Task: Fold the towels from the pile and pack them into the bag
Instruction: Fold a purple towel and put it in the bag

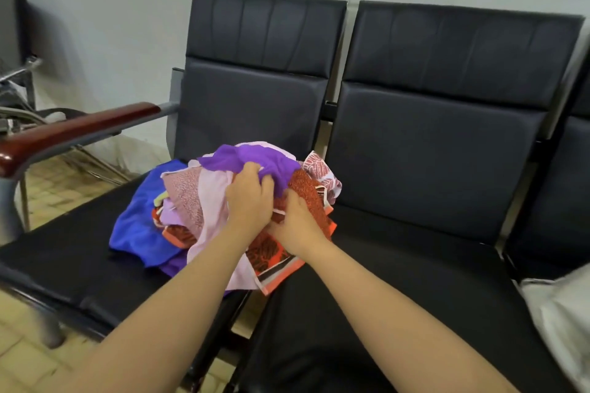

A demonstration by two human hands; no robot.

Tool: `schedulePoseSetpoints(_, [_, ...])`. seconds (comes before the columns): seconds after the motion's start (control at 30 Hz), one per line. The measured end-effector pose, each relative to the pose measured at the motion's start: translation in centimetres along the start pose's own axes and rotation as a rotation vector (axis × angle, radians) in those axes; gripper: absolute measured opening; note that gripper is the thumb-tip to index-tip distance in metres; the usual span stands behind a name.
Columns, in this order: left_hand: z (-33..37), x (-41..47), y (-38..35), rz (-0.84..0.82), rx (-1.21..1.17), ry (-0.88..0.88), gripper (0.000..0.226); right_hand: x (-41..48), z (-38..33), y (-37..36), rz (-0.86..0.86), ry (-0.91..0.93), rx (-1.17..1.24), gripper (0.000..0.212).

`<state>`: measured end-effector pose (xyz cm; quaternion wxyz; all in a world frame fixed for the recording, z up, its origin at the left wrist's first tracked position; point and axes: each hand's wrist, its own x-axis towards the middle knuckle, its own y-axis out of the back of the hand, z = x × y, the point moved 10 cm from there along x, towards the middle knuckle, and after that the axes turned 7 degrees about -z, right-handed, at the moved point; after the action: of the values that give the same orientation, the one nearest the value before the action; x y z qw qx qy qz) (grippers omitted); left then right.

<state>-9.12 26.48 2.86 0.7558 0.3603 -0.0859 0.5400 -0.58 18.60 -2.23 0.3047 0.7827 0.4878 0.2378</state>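
Observation:
A pile of crumpled towels (178,201) lies on the left black seat: blue at the left, pink and purple in the middle, orange-red patterned ones at the right. My left hand (250,198) grips the purple towel (255,159) on top of the pile. My right hand (298,222) sits just to its right, fingers curled into an orange-red patterned towel (311,198). A grey-white bag (562,322) shows at the right edge of the right seat.
A row of black padded seats (415,265) with tall backs stands against a pale wall. A brown wooden armrest (73,131) juts out at the left. Tiled floor and metal chair legs lie beyond it.

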Motion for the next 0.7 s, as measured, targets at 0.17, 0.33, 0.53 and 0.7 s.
schedulePoseSetpoints(0.17, [9.5, -0.4, -2.1, -0.312, -0.532, -0.073, 0.016, -4.0, -1.0, 7.7, 0.292, 0.197, 0.562, 0.047])
schedulePoseSetpoints(0.33, [17.6, -2.7, -4.6, -0.582, -0.609, -0.339, 0.021, -8.0, -0.3, 18.2, 0.551, 0.243, 0.532, 0.024])
schedulePoseSetpoints(0.53, [20.1, -3.4, -7.6, -0.357, -0.255, -0.427, 0.076, -11.7, -0.9, 27.3, 0.561, 0.247, 0.489, 0.025])
schedulePoseSetpoints(0.7, [21.5, -6.3, -13.4, -0.737, -0.627, -0.255, 0.018, -14.2, 1.0, 29.8, 0.341, 0.084, 0.176, 0.016])
